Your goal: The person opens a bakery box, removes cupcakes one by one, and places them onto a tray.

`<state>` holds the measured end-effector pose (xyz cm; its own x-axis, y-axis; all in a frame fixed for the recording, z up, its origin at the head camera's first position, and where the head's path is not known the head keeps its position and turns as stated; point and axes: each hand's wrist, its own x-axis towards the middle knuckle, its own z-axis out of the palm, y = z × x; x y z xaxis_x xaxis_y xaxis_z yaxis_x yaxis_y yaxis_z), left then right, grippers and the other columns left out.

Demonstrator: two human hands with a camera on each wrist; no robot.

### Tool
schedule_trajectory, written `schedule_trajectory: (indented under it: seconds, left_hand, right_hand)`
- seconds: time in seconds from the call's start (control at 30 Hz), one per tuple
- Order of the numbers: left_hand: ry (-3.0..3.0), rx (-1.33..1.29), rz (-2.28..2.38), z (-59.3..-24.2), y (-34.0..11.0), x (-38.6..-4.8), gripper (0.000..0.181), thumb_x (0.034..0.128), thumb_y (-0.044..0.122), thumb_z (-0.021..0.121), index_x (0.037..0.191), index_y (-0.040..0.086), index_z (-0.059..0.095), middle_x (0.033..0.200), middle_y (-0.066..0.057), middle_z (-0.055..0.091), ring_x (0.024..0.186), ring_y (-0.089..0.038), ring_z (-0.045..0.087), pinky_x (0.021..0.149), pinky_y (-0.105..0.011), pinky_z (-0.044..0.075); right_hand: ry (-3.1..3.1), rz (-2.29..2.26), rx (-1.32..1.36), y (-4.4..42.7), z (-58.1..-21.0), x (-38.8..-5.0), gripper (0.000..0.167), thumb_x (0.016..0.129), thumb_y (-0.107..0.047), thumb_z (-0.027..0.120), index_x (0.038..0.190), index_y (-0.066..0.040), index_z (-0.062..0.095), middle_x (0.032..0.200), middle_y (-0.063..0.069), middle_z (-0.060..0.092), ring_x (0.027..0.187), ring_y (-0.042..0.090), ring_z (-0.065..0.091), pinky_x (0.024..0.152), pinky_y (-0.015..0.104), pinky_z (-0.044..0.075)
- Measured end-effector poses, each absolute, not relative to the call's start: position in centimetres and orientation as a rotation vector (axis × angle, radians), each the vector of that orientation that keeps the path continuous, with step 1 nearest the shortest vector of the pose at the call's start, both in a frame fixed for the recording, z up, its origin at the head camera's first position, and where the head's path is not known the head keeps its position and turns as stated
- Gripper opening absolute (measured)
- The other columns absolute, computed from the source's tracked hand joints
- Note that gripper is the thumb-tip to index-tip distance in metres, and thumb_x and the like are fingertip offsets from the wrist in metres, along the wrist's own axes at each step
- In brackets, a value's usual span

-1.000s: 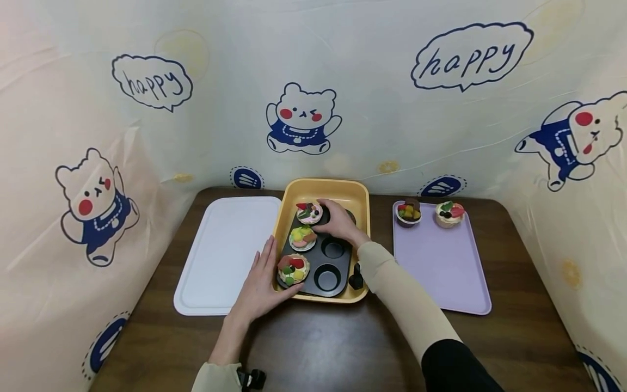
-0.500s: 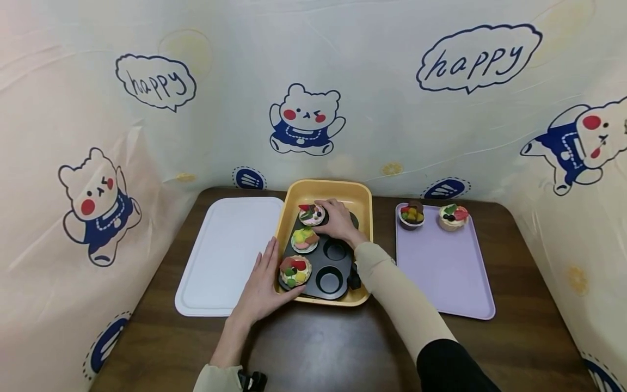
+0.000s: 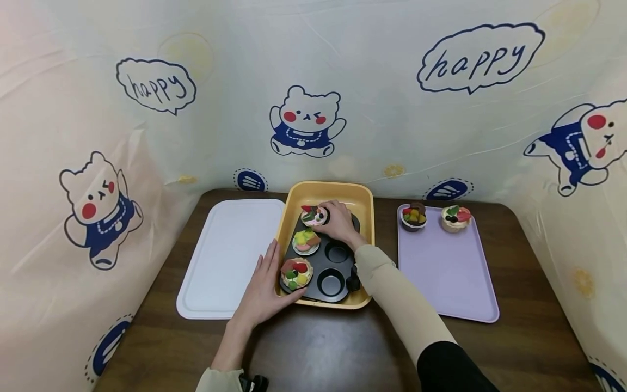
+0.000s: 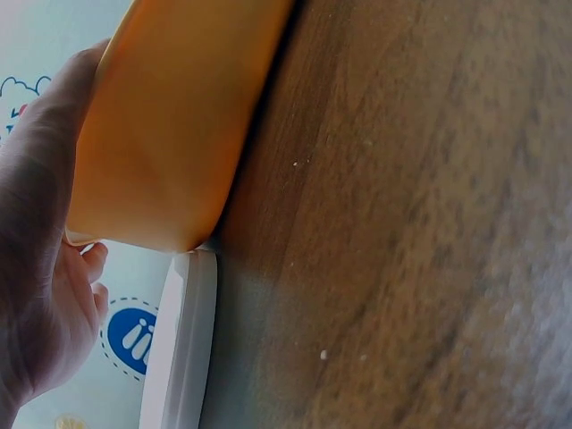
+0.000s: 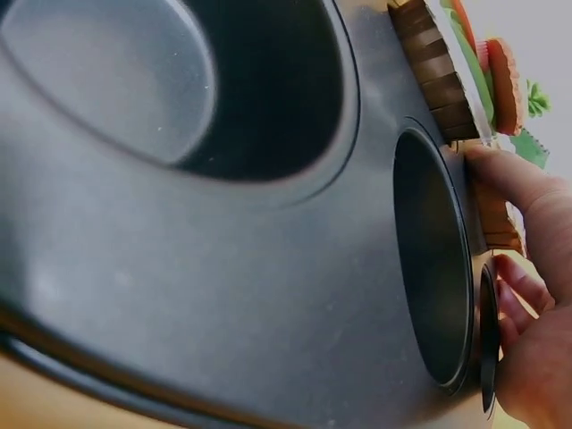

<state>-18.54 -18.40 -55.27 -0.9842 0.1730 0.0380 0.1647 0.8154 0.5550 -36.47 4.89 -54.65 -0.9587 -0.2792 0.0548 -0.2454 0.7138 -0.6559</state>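
Note:
Within the yellow tray (image 3: 333, 190) lies a dark muffin pan (image 3: 317, 262). Three toy tarts fill its left column. My right hand (image 3: 338, 222) pinches the back one (image 3: 313, 216), pink and white with a red piece; in the right wrist view the thumb touches its wrapper (image 5: 496, 214). In front of it are a yellow-and-green tart (image 3: 306, 242) and a red-and-green one (image 3: 296, 273). My left hand (image 3: 262, 291) rests with straight fingers along the tray's left side, its thumb at the front edge; the left wrist view shows it against the tray wall (image 4: 170, 125).
To the left lies a white tray (image 3: 227, 261), close beside the yellow one. On the right a purple tray (image 3: 443, 267) bears two tarts at its back, one dark-cupped (image 3: 413, 217) and one cream-topped (image 3: 455, 219). A patterned cloth hangs behind and at both sides.
The head view has shifted slightly. Between hands, tarts and trays, no clear change of position shows.

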Motion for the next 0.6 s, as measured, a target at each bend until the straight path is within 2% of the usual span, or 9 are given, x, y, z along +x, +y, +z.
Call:
schedule_trajectory:
  seconds: [0.33, 0.6]
  left_hand:
    - [2.982, 0.29, 0.9, -55.23, -18.5, -18.57, 0.135, 0.0823, 0.078, 0.078, 0.179, 0.018, 0.006, 0.189, -0.003, 0.006, 0.174, -0.034, 0.02, 0.142, -0.06, 0.015]
    - [2.979, 0.282, 0.893, -55.2, -18.43, -18.59, 0.135, 0.0816, 0.078, 0.078, 0.179, 0.019, 0.005, 0.189, -0.001, 0.004, 0.174, -0.034, 0.019, 0.141, -0.062, 0.015]
  right_hand:
    - [2.845, -1.156, -0.505, 5.02, -54.44, -36.29, 0.067, 0.091, -0.025, 0.092, 0.148, -0.004, 0.063, 0.151, 0.017, 0.067, 0.146, 0.04, 0.056, 0.127, 0.059, 0.039]
    - [2.77, -1.245, -0.514, 5.12, -54.79, -36.36, 0.066, 0.091, -0.023, 0.091, 0.149, -0.008, 0.062, 0.147, 0.018, 0.068, 0.136, 0.04, 0.06, 0.123, 0.057, 0.044]
